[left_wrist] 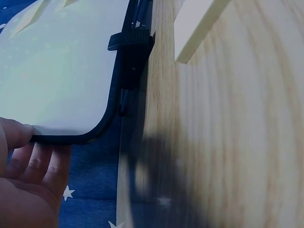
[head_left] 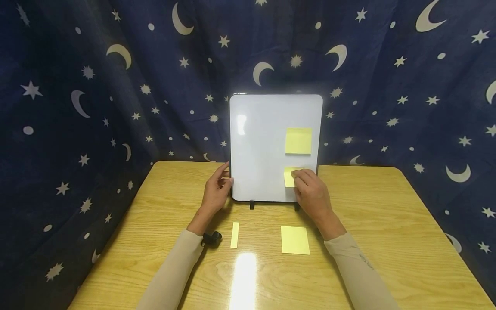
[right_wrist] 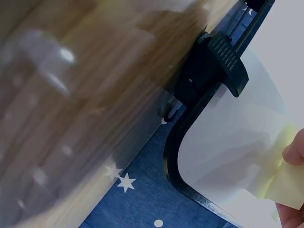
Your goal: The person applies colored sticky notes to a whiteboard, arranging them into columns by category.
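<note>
A whiteboard (head_left: 263, 146) with a dark rim leans upright on a small black stand (left_wrist: 130, 42). My left hand (head_left: 216, 189) grips its left edge, thumb on the front and fingers behind, as the left wrist view shows (left_wrist: 33, 175). On the board's lower right, my right hand (head_left: 313, 193) pinches a yellow sticky note (head_left: 289, 177) between thumb and fingers; the thumb (right_wrist: 295, 148) lies on the note in the right wrist view, and part of the note is hidden by the hand. Above it, another yellow sticky note (head_left: 298, 141) is stuck flat to the board.
On the wooden table (head_left: 186, 267) lie a square yellow sticky note or pad (head_left: 295, 240) and a narrow yellow block (head_left: 234, 235), which looks thick in the left wrist view. A dark blue curtain (head_left: 155, 86) with moons and stars hangs behind the board and along the sides.
</note>
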{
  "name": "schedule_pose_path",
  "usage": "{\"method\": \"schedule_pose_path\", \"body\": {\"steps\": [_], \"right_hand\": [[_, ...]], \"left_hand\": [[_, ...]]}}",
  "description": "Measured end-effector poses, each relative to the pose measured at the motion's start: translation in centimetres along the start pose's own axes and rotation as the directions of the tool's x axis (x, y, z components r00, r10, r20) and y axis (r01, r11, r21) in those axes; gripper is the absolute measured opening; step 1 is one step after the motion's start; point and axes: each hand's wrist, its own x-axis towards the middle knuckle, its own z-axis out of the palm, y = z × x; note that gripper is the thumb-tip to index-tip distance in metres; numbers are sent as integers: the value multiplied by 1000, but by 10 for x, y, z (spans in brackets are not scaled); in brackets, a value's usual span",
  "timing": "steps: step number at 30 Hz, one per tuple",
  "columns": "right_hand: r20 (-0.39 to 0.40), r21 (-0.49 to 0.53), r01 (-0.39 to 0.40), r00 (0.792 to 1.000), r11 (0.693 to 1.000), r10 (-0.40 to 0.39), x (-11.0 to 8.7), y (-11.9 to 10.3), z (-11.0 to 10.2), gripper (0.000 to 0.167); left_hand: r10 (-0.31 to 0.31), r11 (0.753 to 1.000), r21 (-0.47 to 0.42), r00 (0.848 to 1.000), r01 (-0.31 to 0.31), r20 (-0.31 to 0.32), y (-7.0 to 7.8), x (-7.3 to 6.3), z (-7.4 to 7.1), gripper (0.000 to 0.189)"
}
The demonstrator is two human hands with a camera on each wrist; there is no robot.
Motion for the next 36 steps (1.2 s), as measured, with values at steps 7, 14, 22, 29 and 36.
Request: {"method": "schedule_pose_path", "body": {"steps": [7, 14, 22, 29, 36], "right_hand": [[35, 16, -11, 999, 1000, 11, -3, 2, -4, 17], [55, 37, -12, 998, 999, 10, -8, 4, -5, 17], [137, 36, -20, 990, 999, 15, -14, 6, -9, 21], [160, 36, -9, 987, 999, 4, -19, 7, -12, 27], [183, 39, 6, 983, 999, -13, -24, 9, -14, 35]], "left_hand": [[-15, 1000, 22, 1000, 15, 8, 11, -1, 0, 58], [-16, 1000, 23, 1000, 16, 9, 37, -7, -2, 56], [-26, 1000, 3, 1000, 26, 9, 35, -7, -1, 56], [-14, 1000, 24, 1000, 14, 7, 6, -1, 1, 57], [1, 1000, 2, 1000, -1, 6, -2, -1, -1, 57]]}}
